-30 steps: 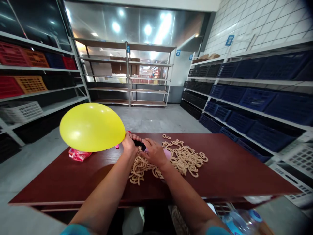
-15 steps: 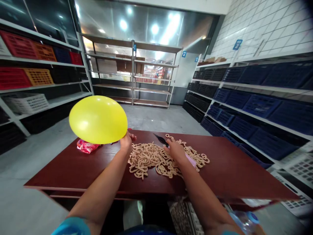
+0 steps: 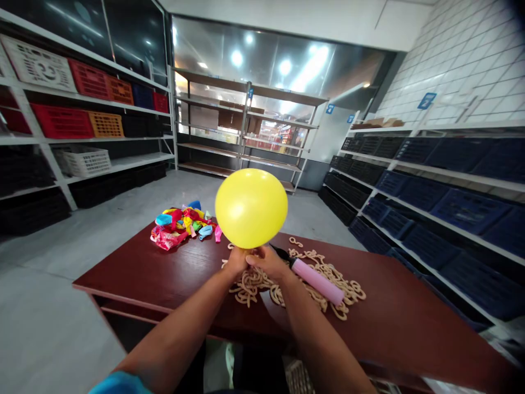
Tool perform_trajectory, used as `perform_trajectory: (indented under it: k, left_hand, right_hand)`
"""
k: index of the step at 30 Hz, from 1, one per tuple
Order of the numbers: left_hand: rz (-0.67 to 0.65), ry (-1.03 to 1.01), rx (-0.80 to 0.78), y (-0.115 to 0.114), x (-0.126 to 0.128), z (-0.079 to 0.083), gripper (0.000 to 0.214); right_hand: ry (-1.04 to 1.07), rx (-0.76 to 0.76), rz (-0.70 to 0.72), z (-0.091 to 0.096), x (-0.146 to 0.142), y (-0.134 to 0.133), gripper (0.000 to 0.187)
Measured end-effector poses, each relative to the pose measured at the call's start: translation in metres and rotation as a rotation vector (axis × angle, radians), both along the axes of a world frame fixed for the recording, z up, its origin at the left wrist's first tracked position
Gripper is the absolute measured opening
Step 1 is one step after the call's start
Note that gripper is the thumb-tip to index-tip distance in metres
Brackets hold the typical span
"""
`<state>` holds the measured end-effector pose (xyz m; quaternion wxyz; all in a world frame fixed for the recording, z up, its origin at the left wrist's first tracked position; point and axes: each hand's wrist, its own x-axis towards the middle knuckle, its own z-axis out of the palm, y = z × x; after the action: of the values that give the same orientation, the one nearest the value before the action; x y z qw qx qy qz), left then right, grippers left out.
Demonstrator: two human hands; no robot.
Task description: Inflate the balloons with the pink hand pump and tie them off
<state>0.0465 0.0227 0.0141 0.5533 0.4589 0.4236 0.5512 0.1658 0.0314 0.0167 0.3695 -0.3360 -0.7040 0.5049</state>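
An inflated yellow balloon (image 3: 251, 208) stands upright over the table, its neck down between my hands. My left hand (image 3: 237, 261) is closed around the neck. From the other side my right hand (image 3: 267, 261) pinches at the same spot; the neck itself is mostly hidden by the fingers. Just right of my right hand a pink balloon pump (image 3: 318, 280) with a black nozzle end lies on a heap of beige curled rope-like pieces (image 3: 248, 287). Part of that heap is covered by my hands and forearms.
Several uninflated balloons in mixed colours (image 3: 191, 220) and a red-and-white packet (image 3: 167, 238) lie at the left of the dark red table (image 3: 164, 284). Shelves with crates (image 3: 68, 121) line the left; dark blue crates (image 3: 455, 208) fill racks on the right.
My right hand has let go of the pump and come left to the balloon's neck. The balloon has swung from lying sideways to upright, and the view has turned left.
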Motion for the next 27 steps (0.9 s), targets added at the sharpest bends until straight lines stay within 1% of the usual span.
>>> perform_trajectory:
  k: [2, 3, 6, 9, 13, 18, 20, 21, 23, 25, 27]
  left_hand:
    - [-0.086, 0.086, -0.043, -0.007, 0.0, 0.003, 0.017]
    - [-0.143, 0.139, -0.084, -0.01, 0.0, 0.003, 0.018]
    - [-0.278, 0.249, -0.179, -0.015, -0.001, 0.004, 0.019]
    - [-0.345, 0.309, -0.214, -0.015, -0.003, 0.003, 0.022]
    - [-0.414, 0.294, -0.212, -0.014, -0.009, 0.006, 0.023]
    - [-0.617, 0.147, -0.136, -0.017, -0.022, 0.006, 0.028]
    - [-0.675, 0.063, -0.123, -0.018, -0.027, 0.004, 0.029]
    - [-0.675, 0.006, -0.127, -0.018, -0.028, 0.002, 0.029]
    - [-0.599, -0.108, -0.139, -0.016, -0.031, -0.001, 0.029]
    - [-0.454, -0.168, -0.137, -0.012, -0.031, -0.004, 0.029]
    - [-0.296, -0.162, -0.12, -0.008, -0.029, -0.005, 0.028]
  right_hand:
    - [0.133, -0.204, 0.157, -0.008, -0.004, 0.001, 0.044]
    - [0.176, -0.278, 0.215, -0.012, -0.005, 0.002, 0.043]
    - [0.265, -0.403, 0.307, -0.02, -0.003, 0.003, 0.041]
    - [0.302, -0.437, 0.321, -0.021, -0.004, 0.004, 0.039]
    - [0.335, -0.454, 0.302, -0.023, -0.007, 0.008, 0.033]
    - [0.478, -0.441, 0.261, -0.037, -0.006, 0.012, 0.03]
    - [0.599, -0.404, 0.225, -0.042, -0.002, 0.014, 0.025]
    - [0.665, -0.378, 0.188, -0.043, 0.001, 0.016, 0.023]
    - [0.761, -0.327, 0.105, -0.044, 0.006, 0.02, 0.018]
    - [0.771, -0.296, 0.068, -0.043, 0.008, 0.025, 0.019]
    - [0.728, -0.267, 0.057, -0.041, 0.007, 0.027, 0.025]
